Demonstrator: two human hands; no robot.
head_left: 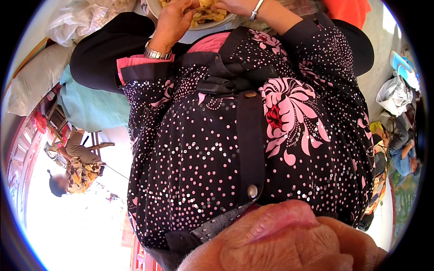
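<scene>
The left hand (175,20) has its fingers bent over a heap of yellow, irregular, strip-like pieces (211,17). The right hand (237,5) reaches toward it from the other side, the two near each other over the heap. The upper edge cuts across both, so I cannot tell whether either is closed on a piece. The yellow pieces lie just below the fingers, in a pale, round, wide-rimmed bowl (210,25).

Around the wrist behind the left hand is a silver metal-link watch (157,53); behind the right hand is a plain silver bangle (256,10). Both sleeves belong to a black blouse with pink dots and pink flowers (289,113), which fills the space on the near side of the hands. Black trouser legs (104,52) show to either side of them.

To the right of the right hand, past its forearm, is bright orange-red cloth (350,11). Left of the left hand lies a crumpled, translucent plastic bag (83,18), with a pale, stuffed sack (38,79) and a smooth teal cloth (92,101) farther back. Well apart on that side is a person in a brown-patterned top (83,174). Far to the right of the right hand are a crumpled white plastic bag (395,95) and a person in blue (402,160).
</scene>
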